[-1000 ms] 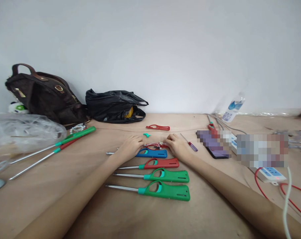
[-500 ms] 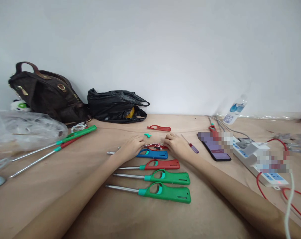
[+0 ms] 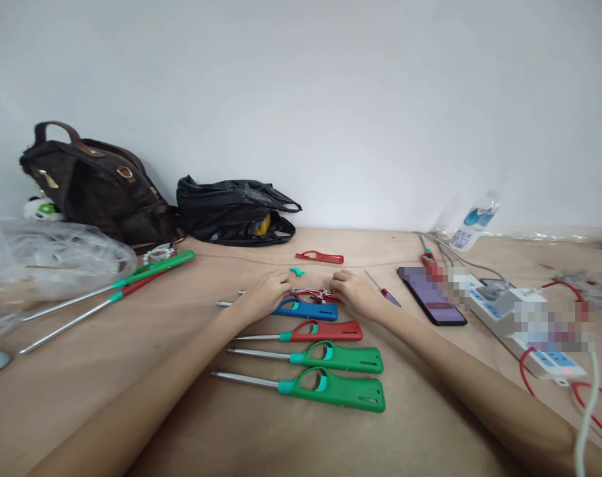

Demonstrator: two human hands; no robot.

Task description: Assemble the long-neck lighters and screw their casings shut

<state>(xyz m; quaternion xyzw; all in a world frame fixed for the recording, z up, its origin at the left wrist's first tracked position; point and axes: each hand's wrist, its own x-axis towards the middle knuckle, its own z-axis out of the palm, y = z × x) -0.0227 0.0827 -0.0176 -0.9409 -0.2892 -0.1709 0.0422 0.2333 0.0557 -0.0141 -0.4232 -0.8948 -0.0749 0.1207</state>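
Little has moved since the earlier frame: both bare hands stay bent at the opened red plastic lighter with loose wires [image 3: 317,293], while the whole view has slid slightly. Nearest to the person, well before the opened lighter, lies a long green lighter with a metal tube [image 3: 343,391]. Between it and the opened lighter come a second green lighter [image 3: 348,356], a closed red lighter [image 3: 338,330] and, closest to the opened one, a blue lighter [image 3: 318,310]. At the opened lighter's left side, the left hand [image 3: 272,290] has curled fingers; at its right end, the right hand [image 3: 349,290] is curled too. Whether either hand grips it or merely touches it, one cannot tell. Right of the opened lighter, beyond the right hand, lie a purple-handled screwdriver [image 3: 390,296] and a dark smartphone [image 3: 437,298]. Just behind the opened lighter sits a small teal plastic trigger [image 3: 297,271], and farther back a thin red plastic shell [image 3: 321,257]. Farthest, behind it and to the left, slumps a crumpled black plastic bag [image 3: 226,209].
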